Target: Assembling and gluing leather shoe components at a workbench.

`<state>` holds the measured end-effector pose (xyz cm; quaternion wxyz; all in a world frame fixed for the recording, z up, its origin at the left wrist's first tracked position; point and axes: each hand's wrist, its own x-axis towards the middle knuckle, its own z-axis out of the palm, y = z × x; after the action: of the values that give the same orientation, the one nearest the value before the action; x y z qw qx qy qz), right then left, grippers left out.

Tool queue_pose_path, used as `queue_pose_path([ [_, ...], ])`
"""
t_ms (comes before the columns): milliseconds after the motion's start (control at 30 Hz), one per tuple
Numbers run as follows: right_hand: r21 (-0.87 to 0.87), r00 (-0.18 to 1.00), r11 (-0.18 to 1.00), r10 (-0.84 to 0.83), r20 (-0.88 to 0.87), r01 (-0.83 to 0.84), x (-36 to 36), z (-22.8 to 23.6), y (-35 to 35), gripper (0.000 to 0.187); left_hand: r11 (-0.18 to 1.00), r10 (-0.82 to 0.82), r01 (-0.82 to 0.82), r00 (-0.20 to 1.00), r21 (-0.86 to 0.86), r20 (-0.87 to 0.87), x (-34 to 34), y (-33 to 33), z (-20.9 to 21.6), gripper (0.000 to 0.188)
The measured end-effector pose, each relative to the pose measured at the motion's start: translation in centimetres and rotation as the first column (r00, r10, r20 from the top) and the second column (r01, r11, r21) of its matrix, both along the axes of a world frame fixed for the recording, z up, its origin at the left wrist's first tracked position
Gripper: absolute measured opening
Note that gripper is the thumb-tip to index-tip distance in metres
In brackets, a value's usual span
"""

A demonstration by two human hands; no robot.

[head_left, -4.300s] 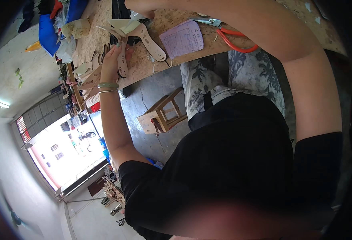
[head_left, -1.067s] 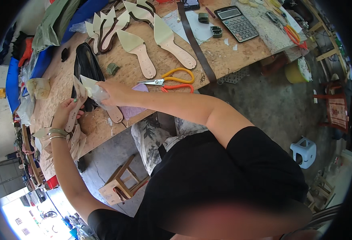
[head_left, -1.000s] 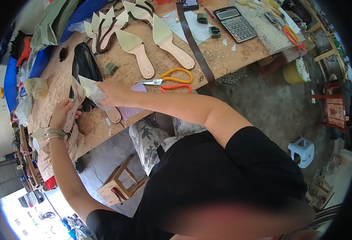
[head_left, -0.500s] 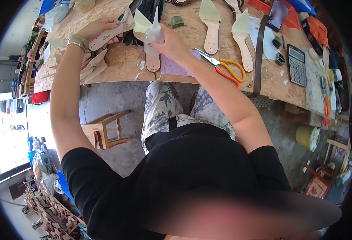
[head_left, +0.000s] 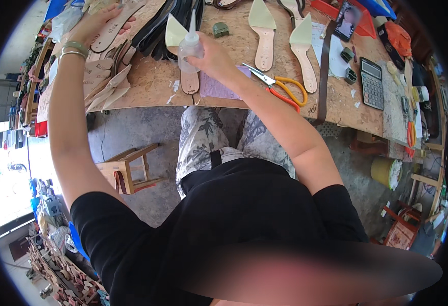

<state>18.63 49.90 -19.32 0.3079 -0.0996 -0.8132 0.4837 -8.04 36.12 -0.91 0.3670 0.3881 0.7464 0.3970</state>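
My left hand [head_left: 97, 24] is closed around a beige shoe insole [head_left: 118, 24] at the far left, above a pile of similar insoles [head_left: 104, 79]. In my right hand [head_left: 213, 57] is an upright translucent squeeze bottle [head_left: 189, 50] with a long thin nozzle. Behind the bottle lies another insole [head_left: 189, 84] with a pale pointed toe; the bottle and hand hide its middle. Two more insoles with pale pointed toes, one at the centre [head_left: 265, 48] and one farther right [head_left: 304, 64], rest on the table.
Orange-handled scissors [head_left: 282, 86] lie right of a purple sheet [head_left: 225, 85]. Dark strips [head_left: 155, 33] bunch at the back. A brown strap [head_left: 326, 71] hangs over the table's front edge. Farther right are a calculator [head_left: 371, 84], a phone [head_left: 347, 20] and a red tray [head_left: 367, 28]. A wooden stool [head_left: 127, 168] stands below.
My left hand has carried its insole leftward and away from me, from beside the bottle to above the pile. My right hand keeps the bottle in nearly the same place.
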Motion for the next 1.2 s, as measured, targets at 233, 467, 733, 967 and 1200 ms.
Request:
queue_pose_path([
  [233,-0.216,0.996,0.976,-0.022,-0.091,0.002,0.6,0.6,0.6,0.06,0.977,0.159,-0.155,0.987,0.144,-0.016,4.0,2.0,-2.0,0.043],
  [467,-0.43,0.997,0.903,-0.046,-0.057,0.017,5.1,3.7,2.7,0.063,0.879,0.294,-0.363,0.923,0.308,0.248,11.5,2.0,-4.5,0.048],
  [733,-0.398,0.927,0.881,-0.341,-0.157,0.257,23.6,2.5,10.3,0.056,0.938,0.193,-0.258,0.944,0.234,0.268,20.9,1.8,-9.0,0.046],
  [967,-0.06,0.591,0.589,-0.806,0.02,0.806,37.3,0.2,15.4,0.068,0.924,0.228,-0.344,0.844,0.164,0.486,25.1,4.4,-11.6,0.043],
  [1200,0.135,0.391,0.399,-0.917,0.081,0.907,40.5,-1.4,17.2,0.071,0.888,0.237,-0.399,0.824,0.23,0.515,25.9,6.1,-14.3,0.052],
])
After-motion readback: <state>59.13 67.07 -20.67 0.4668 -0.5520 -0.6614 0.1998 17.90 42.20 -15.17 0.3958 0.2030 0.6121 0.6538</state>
